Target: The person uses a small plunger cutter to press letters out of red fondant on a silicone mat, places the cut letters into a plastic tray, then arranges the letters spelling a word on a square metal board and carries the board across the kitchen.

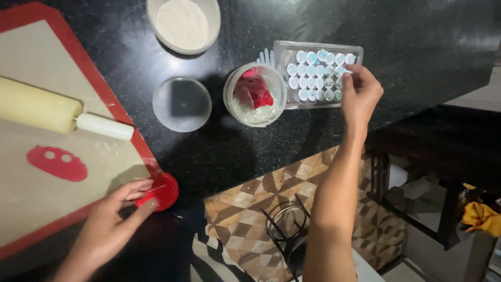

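Reaching right hand [360, 91] into clear tray of small round cutters [317, 74] on black worktop [417, 47], fingers pinching one; left hand [117, 216] grasping red round cutter [163, 191] at mat corner [141, 151]. Risk: tray sliding, cutters spilling.

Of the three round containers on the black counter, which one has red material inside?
The tub beside the clear tray of small round cutters, near the right hand. The bowl at the top holds white powder; the clear dish looks empty.

A cream rolling pin [52, 110] lies on the red-edged mat [31, 47], with a flour bowl [183, 24] beyond.
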